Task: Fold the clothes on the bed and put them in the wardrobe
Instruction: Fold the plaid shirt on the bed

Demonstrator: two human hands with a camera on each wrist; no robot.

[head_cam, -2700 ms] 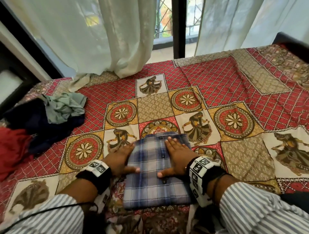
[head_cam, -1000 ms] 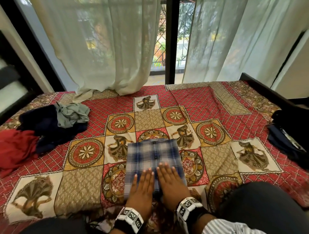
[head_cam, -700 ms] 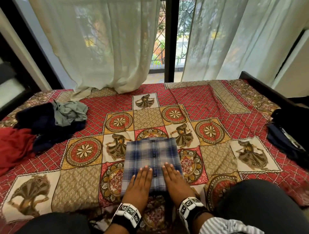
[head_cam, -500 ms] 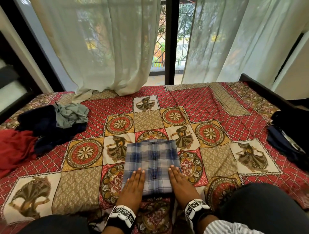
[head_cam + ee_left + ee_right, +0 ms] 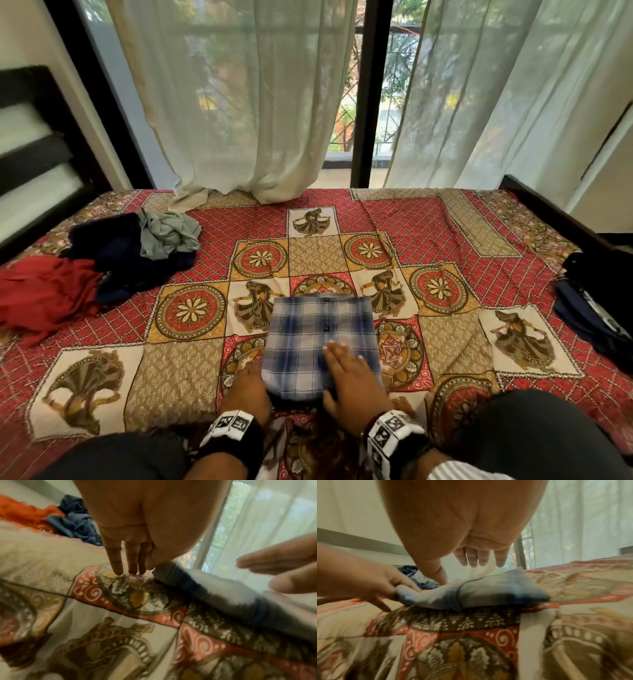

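Your left hand (image 5: 248, 385) has slid off to pinch the folded plaid shirt's (image 5: 322, 342) near-left corner; your right hand (image 5: 349, 373) hovers flat, empty. Pickup for wardrobe likely.

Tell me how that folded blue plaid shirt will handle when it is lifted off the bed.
The plaid shirt is likely floppy: its near corner already sags where the left hand pinches it. It looks light, thin cloth. Unsupported layers could slide open, so both hands underneath seems safer.
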